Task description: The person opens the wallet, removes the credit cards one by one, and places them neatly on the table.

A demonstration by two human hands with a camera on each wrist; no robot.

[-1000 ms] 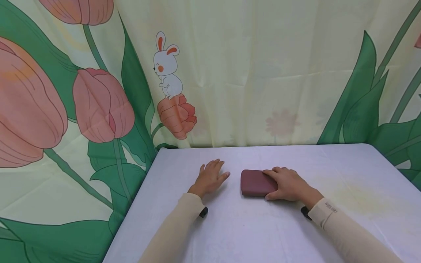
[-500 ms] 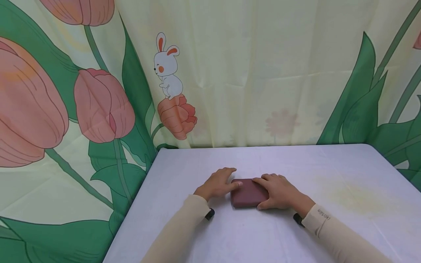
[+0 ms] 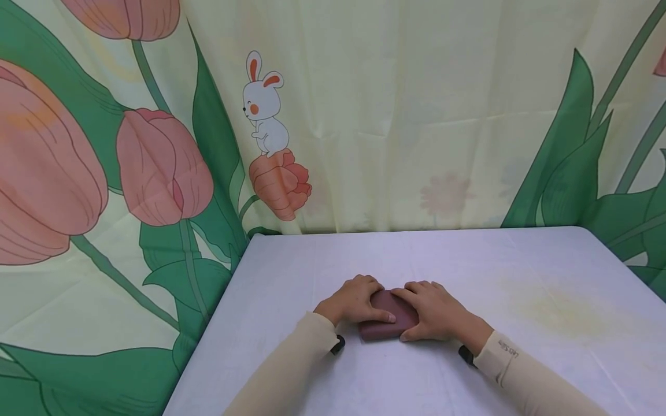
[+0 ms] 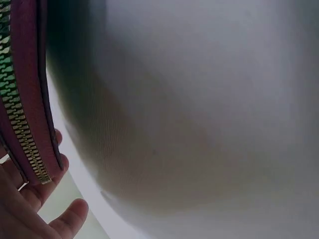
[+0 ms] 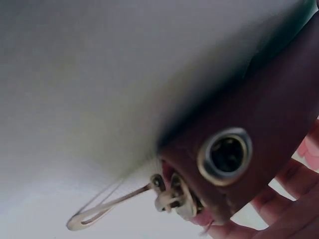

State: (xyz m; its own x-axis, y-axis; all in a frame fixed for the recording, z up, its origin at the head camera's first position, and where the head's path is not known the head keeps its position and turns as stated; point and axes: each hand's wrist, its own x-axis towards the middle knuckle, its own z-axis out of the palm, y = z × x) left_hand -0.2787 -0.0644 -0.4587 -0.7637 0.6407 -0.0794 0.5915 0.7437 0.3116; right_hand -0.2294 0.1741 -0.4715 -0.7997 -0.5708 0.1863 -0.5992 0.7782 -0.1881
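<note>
A maroon zip wallet (image 3: 386, 330) lies on the white-covered table between the two hands, turned slightly at an angle. My left hand (image 3: 356, 300) grips its left end, thumb over the top and fingers at the far side. The right end is held by my right hand (image 3: 439, 315), fingers on the far edge and thumb at the near corner. In the left wrist view, the gold zipper teeth (image 4: 21, 127) run closed along the wallet's side, with fingers beneath. The right wrist view shows a metal zipper pull (image 5: 107, 206) and a round eyelet in the wallet's end (image 5: 279, 119).
The white tablecloth (image 3: 312, 254) has a faint yellowish stain (image 3: 569, 312) at the right. Behind the table hangs a cream curtain (image 3: 354, 115) printed with tulips and a rabbit. Dark wrist-camera pieces (image 3: 338, 345) show at both cuffs.
The right hand has drawn the wallet left and nearer, and the wallet has turned a little. From apart, my left hand has come in from the left and taken hold of the wallet's left end.
</note>
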